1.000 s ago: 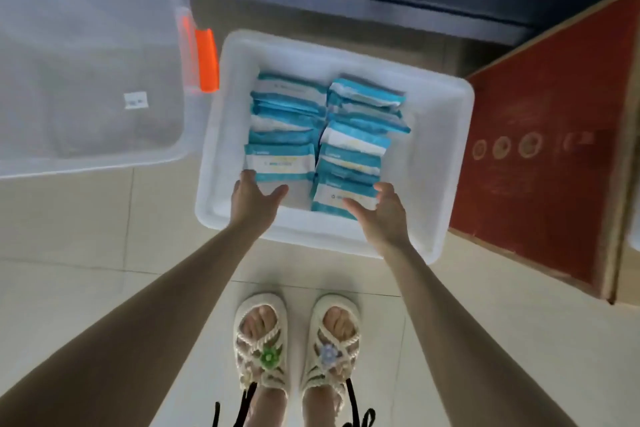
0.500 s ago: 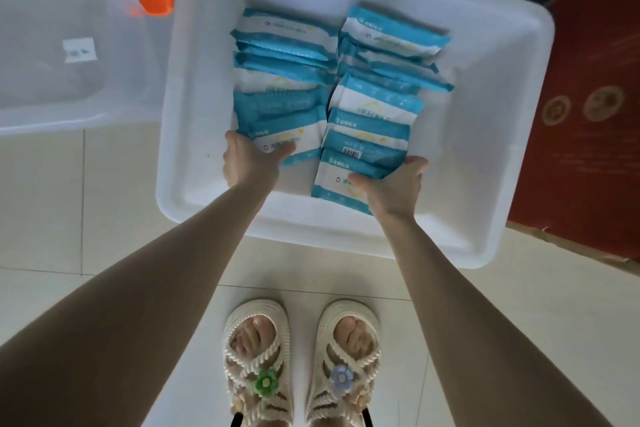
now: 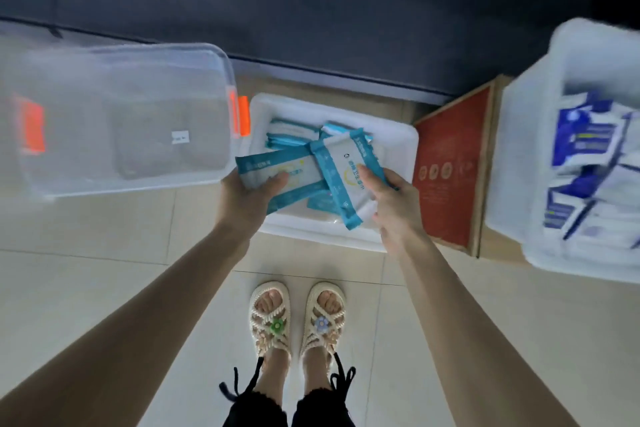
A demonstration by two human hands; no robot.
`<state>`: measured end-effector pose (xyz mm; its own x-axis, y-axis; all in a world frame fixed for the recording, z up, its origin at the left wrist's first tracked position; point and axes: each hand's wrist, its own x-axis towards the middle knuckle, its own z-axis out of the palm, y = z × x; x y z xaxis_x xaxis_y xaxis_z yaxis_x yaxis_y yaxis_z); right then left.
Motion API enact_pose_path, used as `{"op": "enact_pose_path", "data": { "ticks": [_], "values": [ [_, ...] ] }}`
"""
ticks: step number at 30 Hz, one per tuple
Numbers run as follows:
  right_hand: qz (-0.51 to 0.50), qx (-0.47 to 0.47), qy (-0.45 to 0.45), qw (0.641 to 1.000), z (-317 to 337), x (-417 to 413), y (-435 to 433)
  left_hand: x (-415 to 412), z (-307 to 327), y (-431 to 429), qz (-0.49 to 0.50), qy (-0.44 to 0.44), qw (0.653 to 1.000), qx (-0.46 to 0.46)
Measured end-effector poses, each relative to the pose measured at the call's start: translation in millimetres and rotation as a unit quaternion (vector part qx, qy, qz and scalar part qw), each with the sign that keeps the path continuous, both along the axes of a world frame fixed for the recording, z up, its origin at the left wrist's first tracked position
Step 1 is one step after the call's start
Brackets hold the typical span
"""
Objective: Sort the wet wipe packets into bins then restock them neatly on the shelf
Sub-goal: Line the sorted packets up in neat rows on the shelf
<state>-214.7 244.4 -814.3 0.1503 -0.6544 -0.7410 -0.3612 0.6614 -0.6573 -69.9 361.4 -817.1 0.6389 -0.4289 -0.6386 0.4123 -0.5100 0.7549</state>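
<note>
Head view: your fingers (image 3: 277,179) pinch teal packets (image 3: 273,163), one in the left hand (image 3: 247,198), one in the right hand (image 3: 393,208), above the white bin (image 3: 398,146) on the floor (image 3: 104,270). Blue packets (image 3: 581,135) fill another bin (image 3: 519,166) (sorting seems finished). Restocking: barely started, most packets remain.

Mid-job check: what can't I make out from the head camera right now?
Head view: how many teal wet wipe packets lie in the white plastic bin; the left hand, right hand and their held packets cover them.
Blue-and-white packets in the right-hand white bin: blurred, cut off by the right edge.
Small white label on the clear plastic bin: too small to read.
</note>
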Motion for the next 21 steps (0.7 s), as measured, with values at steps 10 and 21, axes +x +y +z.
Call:
{"op": "enact_pose_path", "data": {
  "ticks": [10,21],
  "values": [
    [0.081,-0.076,-0.170,0.979,370.4,27.1,-26.5,36.9,366.7,-11.8,-0.006,-0.050,0.986,-0.161],
    [0.193,-0.297,-0.251,0.901,676.1,83.1,-128.2,100.2,651.4,-95.6,-0.068,-0.245,0.914,-0.316]
  ]
}}
